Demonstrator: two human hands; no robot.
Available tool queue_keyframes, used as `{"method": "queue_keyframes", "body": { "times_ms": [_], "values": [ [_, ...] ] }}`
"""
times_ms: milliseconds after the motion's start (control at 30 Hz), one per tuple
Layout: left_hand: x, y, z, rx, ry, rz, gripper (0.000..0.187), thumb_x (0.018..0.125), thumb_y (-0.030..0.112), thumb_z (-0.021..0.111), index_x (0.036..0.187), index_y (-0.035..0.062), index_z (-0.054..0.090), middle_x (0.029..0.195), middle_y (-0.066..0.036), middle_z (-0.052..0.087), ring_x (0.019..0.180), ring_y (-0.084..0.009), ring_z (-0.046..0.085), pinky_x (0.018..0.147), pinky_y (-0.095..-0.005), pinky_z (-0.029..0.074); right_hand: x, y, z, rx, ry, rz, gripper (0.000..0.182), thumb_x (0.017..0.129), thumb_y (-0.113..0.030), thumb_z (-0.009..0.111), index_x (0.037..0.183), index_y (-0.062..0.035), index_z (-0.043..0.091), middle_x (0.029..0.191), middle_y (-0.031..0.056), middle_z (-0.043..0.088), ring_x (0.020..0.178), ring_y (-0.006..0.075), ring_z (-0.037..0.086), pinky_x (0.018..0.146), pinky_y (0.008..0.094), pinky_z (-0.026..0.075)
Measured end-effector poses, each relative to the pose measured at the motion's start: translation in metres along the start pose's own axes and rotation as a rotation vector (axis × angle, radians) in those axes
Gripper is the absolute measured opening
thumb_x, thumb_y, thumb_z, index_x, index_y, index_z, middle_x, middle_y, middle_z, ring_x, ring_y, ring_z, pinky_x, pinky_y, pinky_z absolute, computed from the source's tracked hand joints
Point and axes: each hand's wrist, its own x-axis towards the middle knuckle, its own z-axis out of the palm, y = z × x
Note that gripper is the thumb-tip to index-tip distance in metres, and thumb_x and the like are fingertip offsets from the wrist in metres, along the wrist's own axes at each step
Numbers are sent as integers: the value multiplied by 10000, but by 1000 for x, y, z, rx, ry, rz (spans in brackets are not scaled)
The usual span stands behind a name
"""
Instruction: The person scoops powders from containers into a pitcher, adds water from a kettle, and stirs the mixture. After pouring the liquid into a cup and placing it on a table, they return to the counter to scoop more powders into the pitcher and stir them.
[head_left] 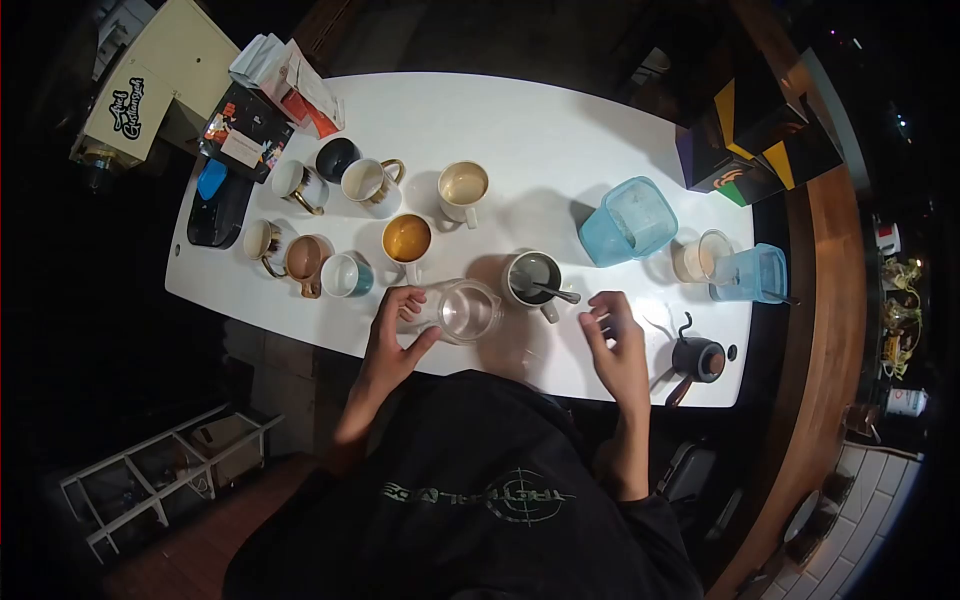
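My left hand [396, 335] is beside a clear glass jug [466, 310], thumb and fingers apart, with nothing visibly held. Whether its fingers touch the glass is not clear. To the right, my right hand [617, 345] hovers over the white table [560, 370] with its fingers curved and apart, holding nothing. Between the hands stands a mug with a dark interior [530, 275], and a metal spoon [556, 292] leans in it with its handle toward my right hand. A mug with an orange-brown inside [407, 239] stands behind the jug.
Several mugs and cups [372, 186] stand at the left, near bags [290, 85] and a black tray [221, 210]. A light blue container [628, 222], a glass cup [703, 257] and another blue container [750, 273] are at the right. A black kettle [697, 359] sits near the right front corner.
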Motion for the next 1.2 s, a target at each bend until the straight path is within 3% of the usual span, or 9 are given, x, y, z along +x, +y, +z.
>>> {"method": "queue_keyframes", "body": {
  "times_ms": [100, 300, 433, 533, 767, 833, 1067, 1133, 1200],
  "values": [
    [-3, 6, 7, 182, -63, -24, 725, 750, 272, 831, 1317, 54, 435, 1196, -111, 532, 1056, -252, 538, 902, -369, 456, 11, 11, 10, -13, -54, -25, 255, 897, -186, 694, 980, -14, 525, 744, 82, 583, 597, 170, 548, 551, 297, 423],
    [-1, 11, 18, 317, -161, -66, 909, 678, 319, 868, 1401, 62, 379, 1336, -142, 488, 1216, -311, 499, 1011, -437, 436, 25, 17, 15, -45, -139, -56, 265, 887, -157, 700, 895, -15, 475, 670, 128, 593, 565, 229, 590, 547, 331, 460],
    [-3, 4, 28, 257, -131, -180, 941, 642, 273, 890, 1407, 62, 385, 1368, -149, 476, 1252, -333, 483, 1038, -426, 423, 29, 19, 19, -32, -143, -105, 209, 899, -107, 666, 907, -15, 478, 652, 115, 599, 541, 201, 579, 518, 303, 428],
    [-1, -4, 32, 321, -111, -138, 931, 638, 267, 891, 1399, 55, 398, 1380, -159, 463, 1265, -340, 473, 1049, -424, 417, 33, 17, 20, 34, -113, -85, 173, 903, -35, 639, 930, -13, 469, 604, 46, 513, 547, 79, 425, 525, 256, 371],
    [4, -1, 32, 273, -131, -149, 889, 644, 240, 881, 1379, 53, 416, 1375, -151, 467, 1291, -350, 448, 1086, -436, 389, 45, 19, 25, 86, -107, -88, 160, 909, -20, 624, 983, -13, 483, 625, 46, 530, 544, 72, 424, 518, 244, 355],
    [4, -3, 33, 265, -129, -152, 890, 639, 239, 882, 1377, 53, 418, 1377, -150, 467, 1294, -348, 447, 1087, -439, 387, 47, 17, 23, 11, -127, -87, 157, 927, -60, 611, 1013, -22, 485, 620, 103, 581, 514, 140, 520, 510, 284, 392],
    [8, -7, 36, 257, -102, -134, 890, 656, 222, 874, 1393, 47, 408, 1397, -150, 458, 1301, -344, 441, 1089, -436, 381, 46, 20, 22, 9, -110, -90, 163, 931, -73, 610, 1025, -20, 488, 615, 108, 573, 498, 154, 504, 505, 298, 386],
    [8, -10, 35, 252, -117, -144, 919, 653, 222, 878, 1411, 53, 387, 1410, -158, 443, 1316, -347, 423, 1093, -440, 375, 44, 19, 21, 34, -109, -71, 186, 920, -48, 626, 1027, -15, 478, 622, 50, 518, 529, 71, 391, 499, 260, 320],
    [6, -2, 34, 236, -103, -144, 941, 649, 227, 881, 1420, 52, 371, 1408, -167, 440, 1322, -356, 413, 1096, -441, 370, 42, 19, 20, 43, -105, -58, 190, 924, -54, 625, 1034, -15, 475, 616, 50, 508, 529, 73, 389, 500, 262, 317]
  ]
}}
